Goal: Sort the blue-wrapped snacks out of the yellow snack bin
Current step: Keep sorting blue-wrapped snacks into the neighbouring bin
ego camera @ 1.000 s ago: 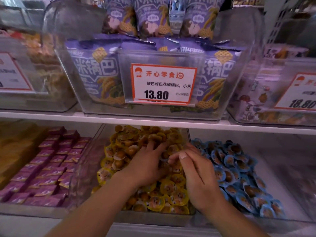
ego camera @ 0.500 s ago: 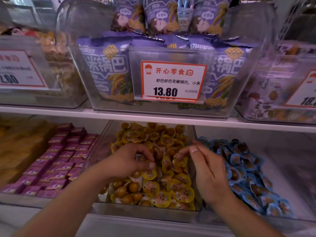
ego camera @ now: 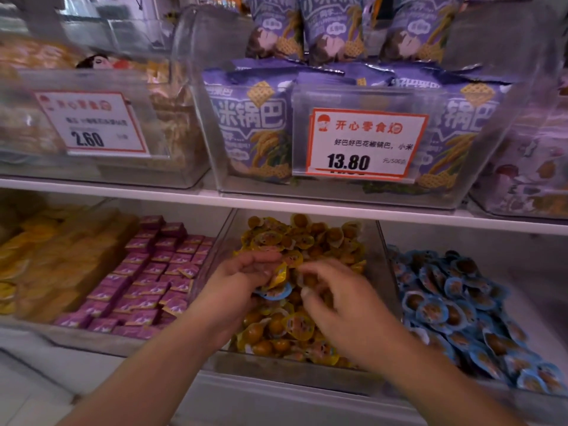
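One blue-wrapped snack (ego camera: 274,293) surfacing mid-bin!
Left hand (ego camera: 236,284) is curling round yellow packs above it; right hand (ego camera: 335,302), loosely curled, is holding nothing visible — a loose grip risks burying it.

Price tags (ego camera: 365,142) read 13.80; left tag (ego camera: 92,124), seemingly 2.60.

Two price cards (ego camera: 364,142), two hands (ego camera: 236,287)

access: open front gap under the white shelf (ego camera: 276,207) at frame centre | overhead: shelf edge caps the yellow snack bin (ego camera: 376,241) | sides: clear bin walls, purple packets (ego camera: 147,281) lower left, blue snacks (ego camera: 455,305) lower right | inside: both hands fill the middle
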### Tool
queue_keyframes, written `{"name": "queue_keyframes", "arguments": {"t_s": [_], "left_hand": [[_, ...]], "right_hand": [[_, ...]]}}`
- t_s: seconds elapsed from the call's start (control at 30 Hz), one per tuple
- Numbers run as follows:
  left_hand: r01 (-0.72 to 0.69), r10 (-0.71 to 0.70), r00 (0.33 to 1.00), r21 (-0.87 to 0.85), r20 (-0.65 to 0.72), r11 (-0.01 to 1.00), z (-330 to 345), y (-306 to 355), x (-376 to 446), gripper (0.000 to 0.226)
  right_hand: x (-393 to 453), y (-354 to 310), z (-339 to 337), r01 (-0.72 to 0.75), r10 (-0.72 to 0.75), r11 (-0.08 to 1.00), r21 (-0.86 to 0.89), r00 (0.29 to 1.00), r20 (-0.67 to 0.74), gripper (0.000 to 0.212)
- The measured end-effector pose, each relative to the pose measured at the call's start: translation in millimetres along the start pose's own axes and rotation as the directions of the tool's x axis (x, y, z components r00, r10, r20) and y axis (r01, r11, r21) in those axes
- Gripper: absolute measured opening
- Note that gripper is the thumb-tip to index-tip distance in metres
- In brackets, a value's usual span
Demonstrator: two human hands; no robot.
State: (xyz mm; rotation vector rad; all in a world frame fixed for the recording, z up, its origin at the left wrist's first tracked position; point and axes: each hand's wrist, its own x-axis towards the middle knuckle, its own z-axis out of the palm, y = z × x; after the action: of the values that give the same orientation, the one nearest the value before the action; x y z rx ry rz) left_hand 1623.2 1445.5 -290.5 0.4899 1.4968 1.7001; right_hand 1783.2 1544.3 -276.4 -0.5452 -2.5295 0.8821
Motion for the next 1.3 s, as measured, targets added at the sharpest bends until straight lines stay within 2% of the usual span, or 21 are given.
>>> {"name": "queue_keyframes", "arguments": {"t_s": [0.07, 0.13, 0.27, 0.37, 0.43, 0.47, 0.5, 0.53, 0.57, 0.6, 0.63, 0.7, 0.77, 0.8, 0.87, 0.93, 1.0, 1.03, 1.1, 1.2, 1.3], "left_hand": [[0.010, -0.011, 1.000, -0.005, -0.026, 1.000, 0, 0, 1, 0.031], [0.011, -0.010, 0.999, 0.007, -0.041, 1.000, -1, 0, 2, 0.035], [-0.063, 0.064, 0.998, 0.189, 0.004, 0.980, -3, 0, 1, 0.046], [-0.143, 0.132, 0.990, 0.302, 0.057, 0.943, -6, 1, -1, 0.050], [-0.232, 0.217, 0.973, 0.359, 0.084, 0.904, -7, 2, -3, 0.050], [-0.301, 0.286, 0.953, 0.399, 0.099, 0.866, -5, 3, -5, 0.051], [-0.379, 0.364, 0.923, 0.434, 0.122, 0.817, -1, 3, -9, 0.052], [-0.455, 0.435, 0.887, 0.455, 0.156, 0.765, 4, 2, -12, 0.053], [-0.518, 0.483, 0.852, 0.458, 0.201, 0.722, 11, 0, -16, 0.055], [-0.561, 0.505, 0.826, 0.458, 0.252, 0.689, 19, -3, -20, 0.059], [-0.590, 0.506, 0.807, 0.465, 0.305, 0.660, 28, -7, -23, 0.065], [-0.628, 0.485, 0.778, 0.526, 0.399, 0.573, 42, -13, -25, 0.075], [-0.645, 0.466, 0.761, 0.605, 0.451, 0.467, 46, -16, -23, 0.085], [-0.644, 0.458, 0.761, 0.622, 0.460, 0.446, 46, -17, -20, 0.085], [-0.651, 0.479, 0.755, 0.603, 0.448, 0.462, 42, -17, -11, 0.072], [-0.652, 0.528, 0.745, 0.614, 0.408, 0.445, 37, -17, 0, 0.048], [-0.613, 0.532, 0.752, 0.709, 0.388, 0.349, 35, -18, 13, 0.035], [-0.592, 0.510, 0.758, 0.759, 0.407, 0.273, 37, -18, 20, 0.034], [-0.561, 0.404, 0.780, 0.820, 0.477, 0.113, 44, -20, 32, 0.045], [-0.551, 0.266, 0.790, 0.830, 0.552, -0.087, 70, -22, 54, 0.068], [-0.563, 0.202, 0.767, 0.790, 0.609, -0.243, 103, -30, 77, 0.075]], "right_hand": [[2, 8, 9, -0.001, 0.038, 0.989, -0.145, 0.967, 0.252, 0.027], [4, 12, 13, 0.015, 0.065, 0.977, -0.212, 0.928, 0.368, 0.025], [9, 17, 12, -0.096, 0.151, 0.981, -0.171, 0.925, 0.347, 0.033], [12, 19, 17, -0.136, 0.177, 0.973, -0.184, 0.957, 0.228, 0.026], [14, 14, 17, -0.240, 0.240, 0.971, -0.017, 0.964, 0.116, 0.019], [14, 10, 15, -0.325, 0.310, 0.927, 0.187, 0.945, 0.106, 0.017], [15, 5, 14, -0.411, 0.381, 0.792, 0.451, 0.910, 0.162, 0.017], [16, -1, 12, -0.465, 0.402, 0.571, 0.676, 0.877, 0.263, 0.021], [15, -6, 11, -0.471, 0.376, 0.355, 0.808, 0.863, 0.337, 0.027], [14, -9, 10, -0.444, 0.347, 0.239, 0.864, 0.870, 0.350, 0.032], [11, -11, 9, -0.404, 0.347, 0.214, 0.889, 0.882, 0.318, 0.033], [7, -12, 4, -0.337, 0.417, 0.306, 0.890, 0.888, 0.193, 0.024], [2, -8, -9, -0.294, 0.455, 0.477, 0.828, 0.889, 0.054, 0.013], [-2, -4, -19, -0.267, 0.449, 0.563, 0.783, 0.893, -0.019, 0.010], [-10, 9, -42, -0.200, 0.385, 0.794, 0.574, 0.896, -0.221, 0.007], [-18, 27, -66, -0.150, 0.266, 0.943, 0.298, 0.877, -0.399, 0.010], [-24, 53, -83, -0.201, 0.241, 0.970, 0.136, 0.860, -0.450, 0.022], [-26, 67, -88, -0.268, 0.263, 0.962, 0.050, 0.865, -0.427, 0.028], [-30, 91, -90, -0.395, 0.353, 0.916, -0.075, 0.879, -0.321, 0.026], [-34, 106, -78, -0.439, 0.431, 0.897, 0.042, 0.853, -0.294, 0.031], [-31, 98, -56, -0.363, 0.414, 0.906, 0.219, 0.868, -0.275, 0.033]]}}
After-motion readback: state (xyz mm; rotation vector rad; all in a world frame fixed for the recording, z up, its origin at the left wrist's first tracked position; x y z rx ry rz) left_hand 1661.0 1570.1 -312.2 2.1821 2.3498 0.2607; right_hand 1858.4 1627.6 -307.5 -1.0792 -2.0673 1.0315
